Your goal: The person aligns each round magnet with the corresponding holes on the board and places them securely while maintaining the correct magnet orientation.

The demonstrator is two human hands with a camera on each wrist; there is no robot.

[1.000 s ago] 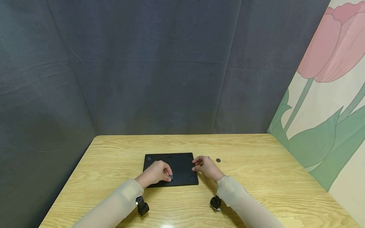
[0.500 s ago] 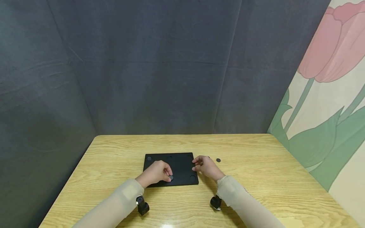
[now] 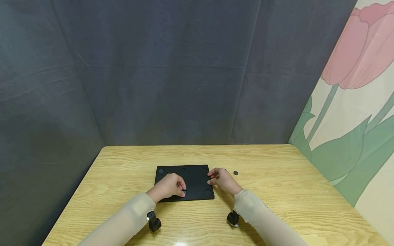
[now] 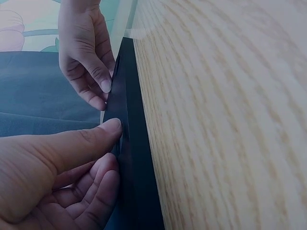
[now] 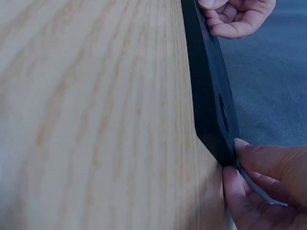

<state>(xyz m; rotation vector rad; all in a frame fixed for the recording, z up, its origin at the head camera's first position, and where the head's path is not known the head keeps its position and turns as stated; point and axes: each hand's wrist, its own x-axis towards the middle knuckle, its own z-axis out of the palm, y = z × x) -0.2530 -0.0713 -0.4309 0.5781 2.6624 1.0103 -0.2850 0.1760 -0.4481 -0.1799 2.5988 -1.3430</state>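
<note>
A flat black rectangular board (image 3: pixel 197 181) with several shallow round recesses lies on the wooden table. My left hand (image 3: pixel 170 185) reaches over its front part, thumb and fingertips around a small dark disc (image 3: pixel 184 192) near the front middle. In the left wrist view, the left thumb (image 4: pixel 91 141) rests at the board's surface and hides most of the disc. My right hand (image 3: pixel 223 179) holds the board's right edge, its thumb and fingers at the corner area in the right wrist view. Another disc (image 3: pixel 161 171) sits in the back left recess.
A loose dark disc (image 3: pixel 235 173) lies on the table right of the board, with another partly hidden behind the right hand. The wooden table (image 3: pixel 129 164) ends at a dark curtain (image 3: pixel 172 85) behind; a wall with painted tulips (image 3: pixel 354 102) stands right.
The disc under the left fingers shows less than before and looks slightly lower, as the left fingertips shift a little. The right hand and the board stay in place.
</note>
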